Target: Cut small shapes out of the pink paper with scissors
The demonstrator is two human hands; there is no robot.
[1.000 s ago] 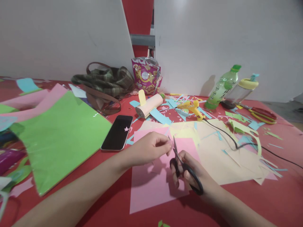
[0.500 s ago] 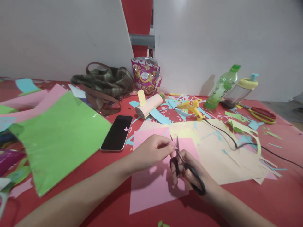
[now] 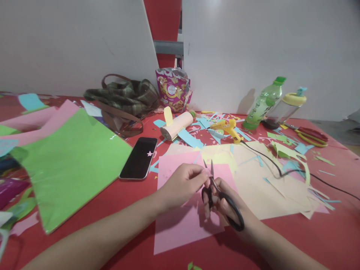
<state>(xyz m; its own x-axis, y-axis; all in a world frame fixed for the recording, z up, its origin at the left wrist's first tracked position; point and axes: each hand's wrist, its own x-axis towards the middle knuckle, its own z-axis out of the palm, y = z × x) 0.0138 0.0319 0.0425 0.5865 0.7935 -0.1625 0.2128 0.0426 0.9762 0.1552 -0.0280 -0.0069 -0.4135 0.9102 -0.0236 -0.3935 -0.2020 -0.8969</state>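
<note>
My right hand [image 3: 225, 204] grips black-handled scissors [image 3: 225, 204] whose blades point up and stand slightly apart. My left hand [image 3: 182, 183] pinches a tiny pink paper piece [image 3: 207, 173] right at the blades. Both hands hover over a pink paper sheet [image 3: 182, 221] lying on the red table [image 3: 332, 232]. Cream and yellow sheets [image 3: 270, 187] lie just to the right of the pink one.
A black phone [image 3: 139, 157] lies left of the pink sheet, beside a large green sheet [image 3: 70, 165]. Further back are a plaid bag [image 3: 123, 99], a snack bag [image 3: 173, 89], a paper roll [image 3: 177, 125], a yellow glue gun [image 3: 227, 128] with black cord, two bottles [image 3: 264, 103] and red scissors [image 3: 312, 135]. Paper scraps litter the table.
The scissor blades have swung more upright and opened a little. My left hand has shifted slightly right and down, keeping the pink piece at the blades.
</note>
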